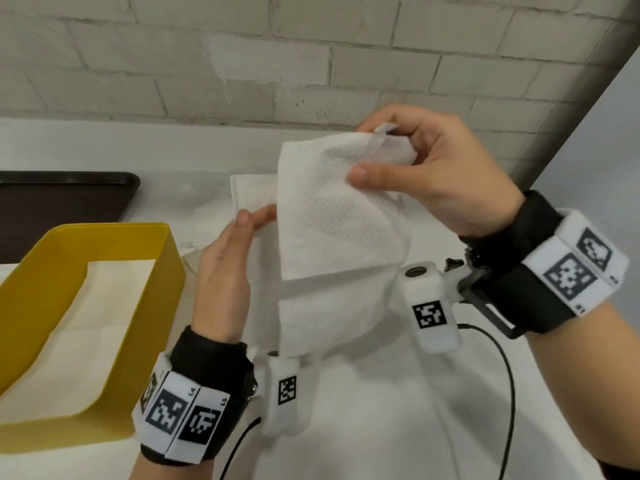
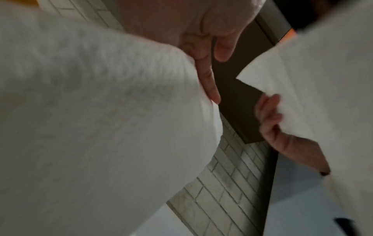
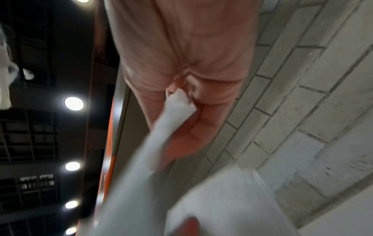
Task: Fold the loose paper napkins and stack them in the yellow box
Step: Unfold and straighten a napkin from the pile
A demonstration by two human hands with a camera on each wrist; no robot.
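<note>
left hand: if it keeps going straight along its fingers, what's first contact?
Likely the napkin held up by the right hand: the left hand points up and away, fingertips already at the sheet's left edge. Beyond lie more napkins, depth unclear.

Pale brick wall (image 1: 242,64), white table (image 1: 398,427); round ceiling lights (image 3: 73,103)

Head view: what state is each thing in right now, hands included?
napkin: held up, partly folded
right hand: pinches napkin's top corner
left hand: fingers straight against napkin's left edge
yellow box: open, napkins inside
dark tray: flat on counter
</note>
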